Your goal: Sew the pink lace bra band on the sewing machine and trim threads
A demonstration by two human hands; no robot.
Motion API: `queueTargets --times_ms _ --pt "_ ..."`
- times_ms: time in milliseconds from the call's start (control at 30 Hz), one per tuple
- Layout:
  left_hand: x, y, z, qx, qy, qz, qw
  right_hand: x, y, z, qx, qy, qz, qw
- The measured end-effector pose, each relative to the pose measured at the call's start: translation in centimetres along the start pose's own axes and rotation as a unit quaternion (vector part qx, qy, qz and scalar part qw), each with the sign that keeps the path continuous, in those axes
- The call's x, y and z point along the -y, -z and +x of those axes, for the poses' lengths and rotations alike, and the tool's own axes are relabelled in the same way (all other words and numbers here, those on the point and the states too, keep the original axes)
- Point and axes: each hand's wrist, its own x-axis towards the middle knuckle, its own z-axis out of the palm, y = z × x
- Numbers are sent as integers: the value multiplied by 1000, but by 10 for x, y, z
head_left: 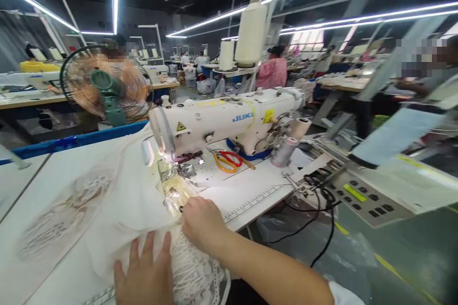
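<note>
While the left hand point(145, 267) lies spread flat on the pale cloth point(134, 212), the right hand point(203, 223) curls beside it, nearer the sewing machine point(222, 121).
The cloth reaches from under the left palm toward the right fist, lace point(191, 269) running nearward below; the machine's needle end sits ahead and slightly left of that fist (whether it pinches cloth, I cannot tell).

Scissors point(226, 170) partly block the gap under the sewing machine point(218, 121).
</note>
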Motion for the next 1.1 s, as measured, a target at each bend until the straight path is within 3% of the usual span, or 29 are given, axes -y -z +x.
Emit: queueTargets --times_ms 200,400,667,867,1100 --pt "-2 4 -7 -11 10 -70 997 0 -3 -7 -8 33 49 998" --pt "-1 4 -11 -20 25 -93 995 12 -15 -6 -31 53 26 998" --pt "-4 7 -8 -7 19 -91 996 -10 -17 3 -79 12 73 994" --pt "-5 10 -7 12 18 -95 995 -20 -7 -17 -106 57 161 980" --pt "-5 17 2 23 -9 -149 989 -22 -13 -34 -114 58 206 970"
